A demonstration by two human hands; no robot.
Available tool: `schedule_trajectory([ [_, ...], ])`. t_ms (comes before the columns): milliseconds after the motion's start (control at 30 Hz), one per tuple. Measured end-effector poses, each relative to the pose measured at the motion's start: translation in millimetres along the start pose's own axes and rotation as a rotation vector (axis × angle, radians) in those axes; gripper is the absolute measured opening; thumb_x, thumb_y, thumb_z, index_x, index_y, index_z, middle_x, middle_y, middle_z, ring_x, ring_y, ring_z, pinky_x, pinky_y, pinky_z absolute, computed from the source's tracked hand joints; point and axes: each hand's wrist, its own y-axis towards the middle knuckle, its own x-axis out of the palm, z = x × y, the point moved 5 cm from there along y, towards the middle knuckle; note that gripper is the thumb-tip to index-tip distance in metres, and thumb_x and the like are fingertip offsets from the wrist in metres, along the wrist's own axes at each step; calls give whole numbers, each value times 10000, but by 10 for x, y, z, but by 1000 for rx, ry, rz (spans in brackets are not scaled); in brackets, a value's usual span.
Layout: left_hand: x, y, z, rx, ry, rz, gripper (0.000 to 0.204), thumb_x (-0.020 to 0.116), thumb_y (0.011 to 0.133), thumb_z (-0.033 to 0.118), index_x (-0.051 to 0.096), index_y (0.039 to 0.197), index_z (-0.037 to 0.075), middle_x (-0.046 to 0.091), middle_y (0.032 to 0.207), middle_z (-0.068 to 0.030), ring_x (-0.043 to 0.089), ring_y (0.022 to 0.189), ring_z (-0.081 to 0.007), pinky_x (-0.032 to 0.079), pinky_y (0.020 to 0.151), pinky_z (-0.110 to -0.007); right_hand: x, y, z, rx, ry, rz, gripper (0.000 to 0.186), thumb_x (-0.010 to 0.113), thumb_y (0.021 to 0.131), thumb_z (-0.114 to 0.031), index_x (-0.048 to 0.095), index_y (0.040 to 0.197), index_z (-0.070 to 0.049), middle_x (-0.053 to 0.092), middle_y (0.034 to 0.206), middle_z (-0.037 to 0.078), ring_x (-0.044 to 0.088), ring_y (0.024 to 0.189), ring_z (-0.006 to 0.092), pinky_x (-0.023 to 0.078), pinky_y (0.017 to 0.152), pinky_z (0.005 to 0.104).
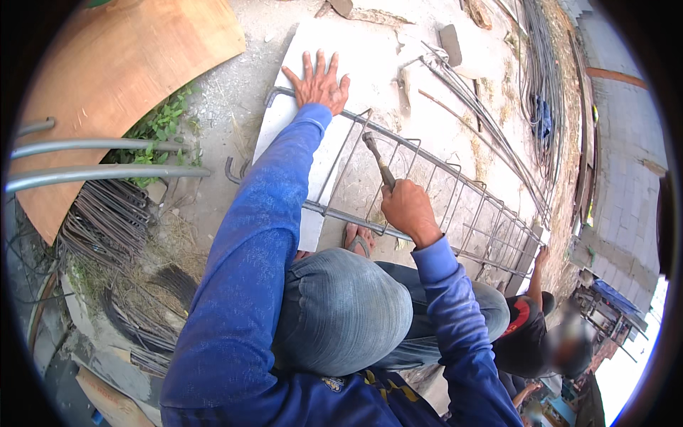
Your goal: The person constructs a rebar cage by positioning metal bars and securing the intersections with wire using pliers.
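Observation:
A long reinforcing-bar cage (455,188) of lengthwise bars and bent stirrups runs from in front of me off to the right. On a white board (302,53), close to the hooked end of the far bar, my left hand (320,89) lies with fingers spread and holds nothing; the palm's contact with the bar is hidden. My right hand (409,210) is closed round the dark handle of a slim metal hand tool, possibly pincers (377,156). Its narrow head points away from me over the stirrups. Both forearms wear blue sleeves.
A co-worker (530,327) crouches at the cage's far right end, one arm reaching to it. Curved plywood (128,85), grey pipes (107,171) and bundled bars (107,220) lie to the left. Long rods (491,121) and a concrete block (449,45) lie beyond the cage.

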Motion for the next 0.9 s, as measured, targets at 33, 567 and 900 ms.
schedule_trajectory([
  [33,-101,39,14,-10,1,10,645,299,1013,605,288,1595,326,224,1678,-58,110,1559,-342,-54,1144,-779,-117,3,5,21,19,5,382,588,928,-272,720,905,87,681,903,361,698,895,483,543,864,530],
  [567,-261,72,-96,-5,25,149,661,302,1013,597,234,1611,322,170,1688,-89,86,1560,-351,-43,1161,-760,-152,338,-342,68,176,-198,410,570,950,-288,702,910,98,694,881,327,697,894,469,537,842,519],
  [900,-119,-111,-184,1,-69,135,648,330,1016,552,254,1608,299,191,1683,-99,92,1559,-360,-59,1150,-766,-128,227,-331,-96,-17,-55,393,594,934,-273,706,871,98,683,825,333,698,847,474,543,810,528],
])
